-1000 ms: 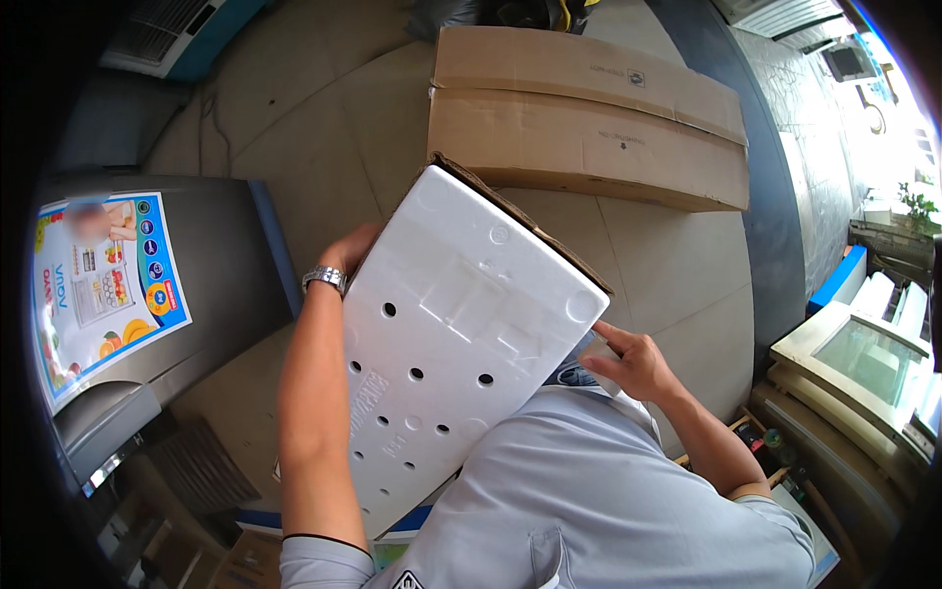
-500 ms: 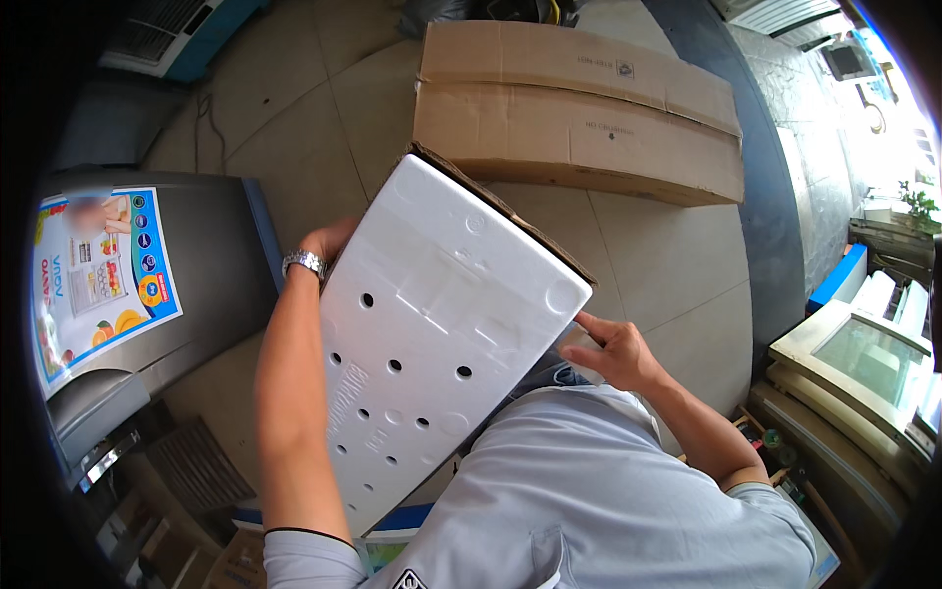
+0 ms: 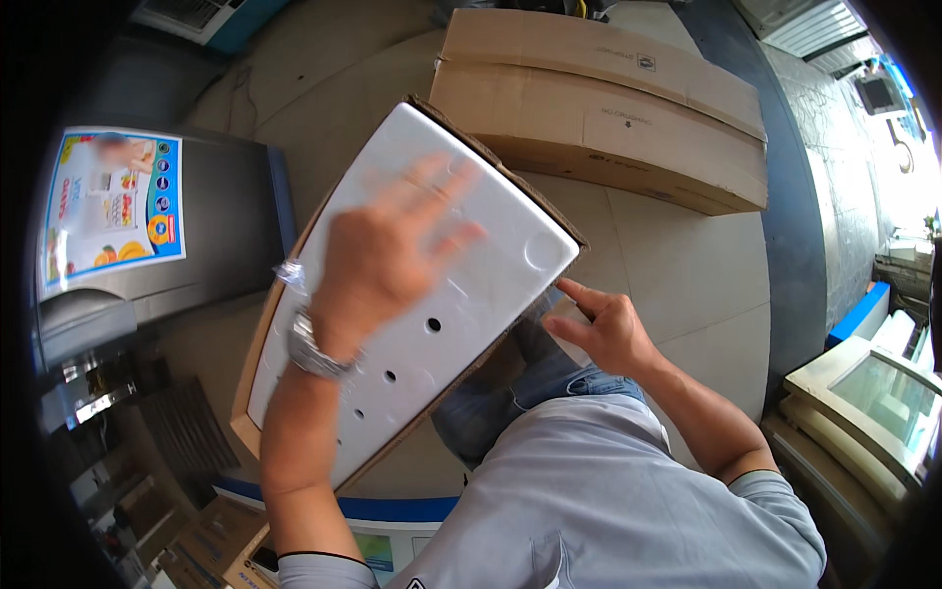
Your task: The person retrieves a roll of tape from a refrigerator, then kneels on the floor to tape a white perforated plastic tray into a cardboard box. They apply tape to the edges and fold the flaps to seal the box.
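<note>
A white foam block (image 3: 500, 211) with several round holes fills the open end of a tilted cardboard box (image 3: 250, 398) in front of me. My left hand (image 3: 392, 240), wearing a metal watch, is over the foam with fingers spread, blurred by motion. A crumpled clear strip, like tape (image 3: 290, 273), sticks out at the box's left edge. My right hand (image 3: 608, 329) is at the box's right corner, its index finger reaching to the edge. Between its thumb and fingers is a pale object that looks like a roll of tape (image 3: 567, 334), partly hidden by the hand.
A long closed carton (image 3: 599, 118) lies on the tiled floor beyond the box. To the left stands a grey appliance (image 3: 231, 206) with a colourful poster. Old framed panels (image 3: 854, 398) are stacked at the right. More cartons (image 3: 201, 545) are at lower left.
My left hand has come from the box's left side onto the foam's face. The box has shifted slightly left and turned, showing its cardboard side. My right hand stays at the right corner.
</note>
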The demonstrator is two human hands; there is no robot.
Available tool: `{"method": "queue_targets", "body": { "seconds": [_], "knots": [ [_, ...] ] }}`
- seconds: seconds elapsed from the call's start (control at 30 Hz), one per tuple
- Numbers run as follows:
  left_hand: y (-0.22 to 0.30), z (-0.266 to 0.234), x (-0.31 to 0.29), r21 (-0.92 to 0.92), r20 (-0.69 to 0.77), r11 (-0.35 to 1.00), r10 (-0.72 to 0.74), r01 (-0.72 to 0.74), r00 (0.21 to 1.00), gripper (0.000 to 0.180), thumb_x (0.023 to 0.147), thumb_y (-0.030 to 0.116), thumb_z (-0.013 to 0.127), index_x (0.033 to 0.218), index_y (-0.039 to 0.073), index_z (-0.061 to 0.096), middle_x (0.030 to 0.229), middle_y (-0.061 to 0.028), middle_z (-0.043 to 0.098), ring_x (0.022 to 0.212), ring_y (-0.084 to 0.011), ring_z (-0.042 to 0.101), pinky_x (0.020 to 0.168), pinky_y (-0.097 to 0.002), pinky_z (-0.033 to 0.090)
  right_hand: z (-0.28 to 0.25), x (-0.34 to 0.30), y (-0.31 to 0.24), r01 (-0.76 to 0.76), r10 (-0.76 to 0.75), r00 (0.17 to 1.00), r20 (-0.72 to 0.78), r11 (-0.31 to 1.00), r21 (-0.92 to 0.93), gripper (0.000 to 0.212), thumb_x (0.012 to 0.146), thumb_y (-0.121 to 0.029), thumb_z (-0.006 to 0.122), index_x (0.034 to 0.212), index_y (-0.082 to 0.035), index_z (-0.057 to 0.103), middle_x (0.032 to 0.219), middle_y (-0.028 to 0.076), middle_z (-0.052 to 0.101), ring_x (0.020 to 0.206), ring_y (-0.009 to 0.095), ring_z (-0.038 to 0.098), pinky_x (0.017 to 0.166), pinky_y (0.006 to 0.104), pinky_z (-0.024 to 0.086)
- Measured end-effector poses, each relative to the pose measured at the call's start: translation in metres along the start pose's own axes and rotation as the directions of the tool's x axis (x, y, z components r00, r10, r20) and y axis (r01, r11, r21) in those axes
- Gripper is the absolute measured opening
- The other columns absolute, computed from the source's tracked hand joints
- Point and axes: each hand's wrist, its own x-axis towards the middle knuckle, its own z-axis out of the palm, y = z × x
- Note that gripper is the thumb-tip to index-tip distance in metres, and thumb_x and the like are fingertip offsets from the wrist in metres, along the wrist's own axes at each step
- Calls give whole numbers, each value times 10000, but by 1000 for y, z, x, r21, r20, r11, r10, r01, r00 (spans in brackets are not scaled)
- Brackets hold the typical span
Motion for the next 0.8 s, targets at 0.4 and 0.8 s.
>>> {"method": "queue_targets", "body": {
  "seconds": [0.4,0.8],
  "knots": [
    [89,78,-36,152,59,983,-114,104,992,450,960,461,670,1378,296,686,1489,-54,600,705,-299,755,614,-405,606,8,1,38,177,-179,984,-3,970,167,672,932,-257,810,1467,47,538,1180,152,755,1036,123,673,923,288,543],
    [107,85,-36,206,70,971,-142,125,987,513,972,461,656,1404,185,664,1535,-122,544,747,-362,752,631,-449,600,23,14,55,222,-199,975,-104,925,308,602,883,-288,860,1352,30,656,1217,179,749,1051,127,682,932,292,553]
  ]
}}
